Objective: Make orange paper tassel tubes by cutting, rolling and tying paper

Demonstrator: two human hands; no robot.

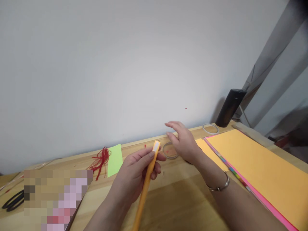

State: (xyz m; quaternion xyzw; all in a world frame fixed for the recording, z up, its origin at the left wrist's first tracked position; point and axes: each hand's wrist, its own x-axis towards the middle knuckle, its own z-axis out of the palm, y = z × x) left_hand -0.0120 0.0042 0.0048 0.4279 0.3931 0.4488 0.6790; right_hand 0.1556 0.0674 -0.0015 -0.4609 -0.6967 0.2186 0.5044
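My left hand [141,166] is closed around a narrow orange folded paper strip [147,179], thumb pressed on it near its upper end. A small white patch [156,146] shows at that end; it looks like tape, though I cannot be sure. The strip slants down past the bottom of the view. To the right, my right hand [184,141] hovers with thumb and fingers apart and nothing between them. A ring-shaped roll of tape [170,150] lies on the table just behind it, partly covered by the hand.
Orange paper sheets [260,166] over pink ones lie at right. A black cylinder [230,108] and another ring [210,128] stand near the wall. Red threads [102,160], green paper [115,160] and black scissor handles [13,200] are left, beside a blurred-out object [57,199].
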